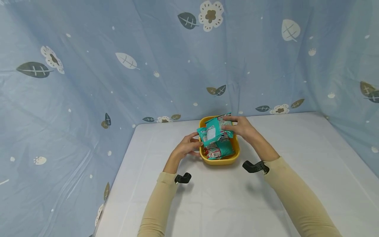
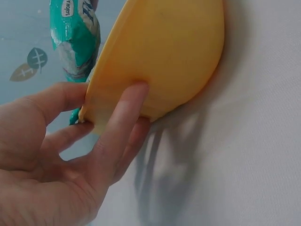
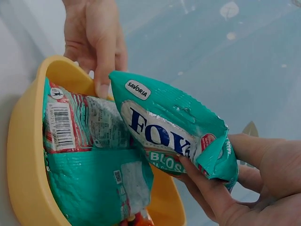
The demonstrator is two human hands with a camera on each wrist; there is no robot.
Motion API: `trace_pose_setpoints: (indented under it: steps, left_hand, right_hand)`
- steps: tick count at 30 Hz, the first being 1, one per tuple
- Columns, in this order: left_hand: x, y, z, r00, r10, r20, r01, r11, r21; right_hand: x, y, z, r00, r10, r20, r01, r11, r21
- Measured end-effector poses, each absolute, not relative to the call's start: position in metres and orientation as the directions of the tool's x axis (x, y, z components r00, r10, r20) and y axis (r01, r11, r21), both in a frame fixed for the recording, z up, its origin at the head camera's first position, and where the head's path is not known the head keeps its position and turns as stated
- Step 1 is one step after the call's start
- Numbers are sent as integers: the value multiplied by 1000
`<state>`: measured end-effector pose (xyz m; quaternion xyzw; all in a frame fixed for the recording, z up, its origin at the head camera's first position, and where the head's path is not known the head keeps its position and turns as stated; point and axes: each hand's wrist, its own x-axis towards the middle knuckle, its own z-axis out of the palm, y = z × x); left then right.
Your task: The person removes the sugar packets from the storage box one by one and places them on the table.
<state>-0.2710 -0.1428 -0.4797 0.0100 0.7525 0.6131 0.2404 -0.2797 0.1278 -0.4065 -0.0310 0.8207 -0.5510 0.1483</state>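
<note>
A yellow plastic basin (image 1: 220,162) stands on the white table near the back. My left hand (image 1: 187,145) holds its left rim, with fingertips against the outer wall (image 2: 183,47) in the left wrist view. My right hand (image 1: 242,127) pinches one end of a teal candy bag (image 3: 162,125) marked FOX and tilts it above the basin. Under it, another teal bag (image 3: 84,183) lies inside, its barcode facing up. Something red and orange (image 3: 141,219) shows at the bottom of the basin, mostly hidden.
A blue curtain (image 1: 177,65) printed with leaves and flowers hangs behind and to the left of the white table (image 1: 213,204). Black wrist mounts (image 1: 255,167) sit on both forearms.
</note>
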Motion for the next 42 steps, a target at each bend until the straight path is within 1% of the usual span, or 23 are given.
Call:
trace_pose_setpoints:
  steps: [12, 24, 42]
  left_hand:
    - [-271, -141, -479, -887, 297, -352, -284, 251, 926]
    - [-270, -140, -479, -888, 307, -343, -283, 224, 933]
    - [-269, -140, -480, -890, 302, -342, -283, 222, 933]
  right_hand:
    - [-279, 133, -400, -953, -235, -190, 82, 404, -911]
    - [-282, 141, -398, -958, -236, -162, 52, 413, -909]
    - [-280, 148, -394, -954, -251, -160, 66, 347, -936]
